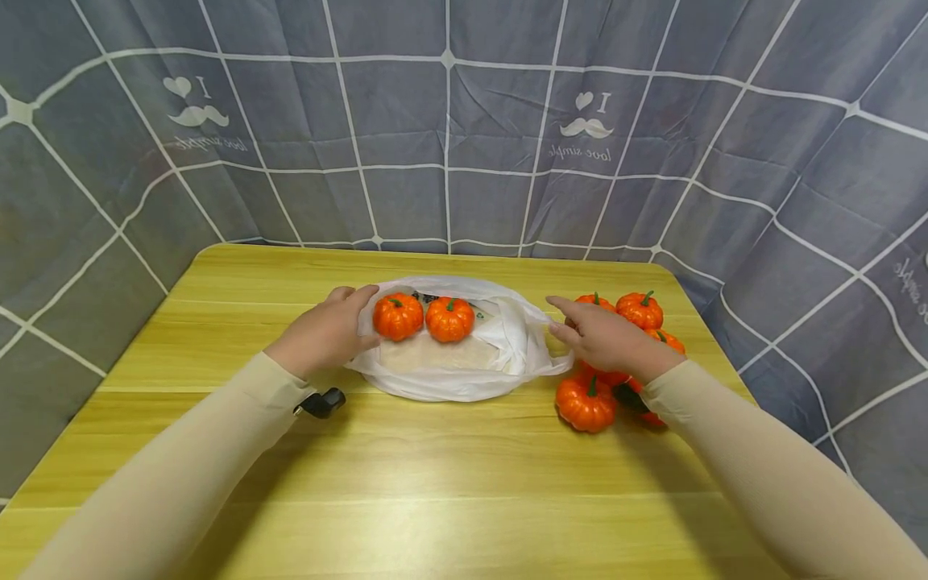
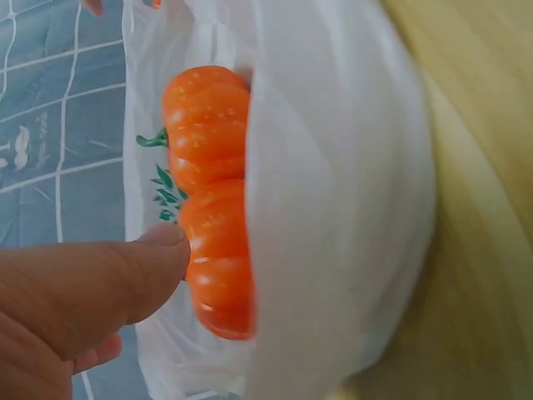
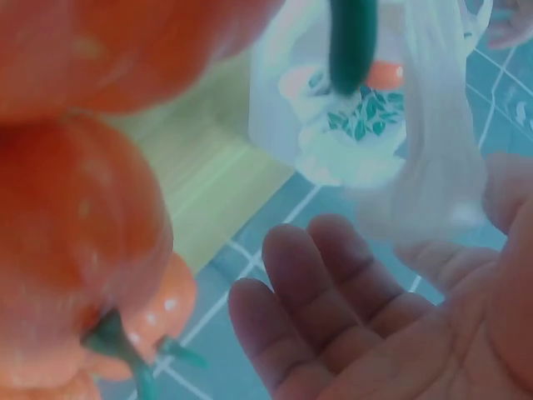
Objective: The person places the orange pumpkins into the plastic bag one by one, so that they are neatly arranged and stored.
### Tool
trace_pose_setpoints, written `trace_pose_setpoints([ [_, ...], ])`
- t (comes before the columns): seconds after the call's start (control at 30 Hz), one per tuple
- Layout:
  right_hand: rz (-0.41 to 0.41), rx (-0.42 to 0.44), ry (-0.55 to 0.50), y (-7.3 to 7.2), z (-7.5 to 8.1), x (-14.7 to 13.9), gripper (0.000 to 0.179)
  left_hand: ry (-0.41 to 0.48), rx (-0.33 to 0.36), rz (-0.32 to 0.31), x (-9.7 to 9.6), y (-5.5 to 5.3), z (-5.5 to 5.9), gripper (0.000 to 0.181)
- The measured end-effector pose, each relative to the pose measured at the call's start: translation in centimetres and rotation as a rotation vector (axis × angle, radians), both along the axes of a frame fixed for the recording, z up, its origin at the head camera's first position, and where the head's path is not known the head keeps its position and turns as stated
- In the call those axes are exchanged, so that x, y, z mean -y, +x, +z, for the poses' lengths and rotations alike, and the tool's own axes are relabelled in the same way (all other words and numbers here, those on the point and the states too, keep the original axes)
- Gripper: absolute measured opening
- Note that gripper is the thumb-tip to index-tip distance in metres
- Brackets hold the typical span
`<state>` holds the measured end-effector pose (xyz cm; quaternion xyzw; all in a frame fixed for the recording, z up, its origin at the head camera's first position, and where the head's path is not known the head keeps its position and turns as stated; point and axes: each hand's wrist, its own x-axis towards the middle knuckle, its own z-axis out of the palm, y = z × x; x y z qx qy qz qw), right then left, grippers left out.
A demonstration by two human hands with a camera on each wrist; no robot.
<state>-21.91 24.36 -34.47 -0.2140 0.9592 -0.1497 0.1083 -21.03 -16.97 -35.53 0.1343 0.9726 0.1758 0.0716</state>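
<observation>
A white plastic bag (image 1: 449, 389) lies spread on the table with its mouth up. Inside it two small orange pumpkins (image 1: 399, 317) with green stems sit side by side toward the left. My left hand (image 1: 319, 337) is at the bag's left rim; in the left wrist view its straight thumb (image 2: 125, 271) overlaps the nearer pumpkin (image 2: 218, 267). Close to the bag's right handle, my right hand (image 1: 609, 338) hovers over a group of several more pumpkins (image 1: 586, 404). In the right wrist view its fingers (image 3: 291, 267) are loosely extended, with nothing in the palm.
The wooden table (image 1: 435, 499) runs beneath everything, its far edge close to a grey curtain (image 1: 493, 121) with white grid lines. That curtain also hangs along both sides. A small black device (image 1: 322, 403) shows under the left wrist.
</observation>
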Motion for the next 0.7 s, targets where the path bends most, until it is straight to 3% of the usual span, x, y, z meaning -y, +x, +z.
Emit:
trace_pose_setpoints([
  [0.23, -0.048, -0.037, -0.062, 0.5, 0.7, -1.6, 0.060, 0.008, 0.072, 0.003, 1.1, 0.2, -0.5, 0.084],
  [0.5, -0.135, -0.087, -0.046, 0.7, 1.0, -4.5, 0.058, 0.104, 0.066, -0.002, 1.8, 0.0, -0.6, 0.067],
  [0.7, -0.200, -0.095, -0.020, 0.2, 0.3, -7.1, 0.057, 0.193, 0.034, 0.002, 2.1, 0.0, -0.7, 0.056],
])
